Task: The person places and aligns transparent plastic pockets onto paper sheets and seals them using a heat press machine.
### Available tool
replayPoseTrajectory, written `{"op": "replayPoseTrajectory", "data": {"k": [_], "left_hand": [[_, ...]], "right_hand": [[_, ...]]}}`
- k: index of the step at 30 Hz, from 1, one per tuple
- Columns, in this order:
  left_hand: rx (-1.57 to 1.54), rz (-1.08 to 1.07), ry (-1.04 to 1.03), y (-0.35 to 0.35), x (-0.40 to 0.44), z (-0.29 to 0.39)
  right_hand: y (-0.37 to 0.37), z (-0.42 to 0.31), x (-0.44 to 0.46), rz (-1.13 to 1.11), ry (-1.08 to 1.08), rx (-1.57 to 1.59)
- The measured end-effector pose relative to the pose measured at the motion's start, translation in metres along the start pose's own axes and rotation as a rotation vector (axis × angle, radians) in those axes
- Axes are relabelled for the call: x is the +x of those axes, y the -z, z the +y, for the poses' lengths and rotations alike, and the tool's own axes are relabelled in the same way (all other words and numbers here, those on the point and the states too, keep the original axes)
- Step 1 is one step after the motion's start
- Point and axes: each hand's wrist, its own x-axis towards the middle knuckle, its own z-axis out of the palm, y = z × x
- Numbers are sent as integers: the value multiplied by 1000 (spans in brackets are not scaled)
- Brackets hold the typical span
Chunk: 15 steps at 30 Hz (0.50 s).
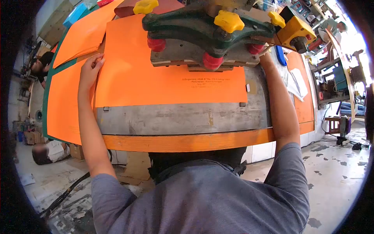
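Note:
A large orange paper sheet (132,78) lies on the grey metal bed of a press (163,121), with a few lines of dark print near its lower right. My left hand (92,69) is at the sheet's left edge, fingers bent and thumb close to them, apparently pinching that edge. Above the sheet's far part stands the press head (206,31), green with yellow knobs and red round feet. My right arm reaches up past the bed's right side. Only a little of my right hand (266,54) shows beside the press head; its fingers are hidden.
More orange sheets (83,35) are stacked at the left, on a green surface. A yellow control box (298,35) with a dark knob sits at the right of the press. White crumpled material (298,84) lies at the right. Other people are in the background, left and right.

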Motion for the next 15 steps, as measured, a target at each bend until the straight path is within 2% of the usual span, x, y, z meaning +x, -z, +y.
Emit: {"op": "replayPoseTrajectory", "data": {"k": [8, 13, 15], "left_hand": [[22, -26, -42, 3, 9, -19], [-14, -40, -8, 4, 6, -21], [-106, -25, 99, 2, -2, -10]], "right_hand": [[-6, 4, -1, 6, -7, 17], [-9, 8, 3, 11, -2, 20], [-11, 9, 3, 12, -7, 19]]}}
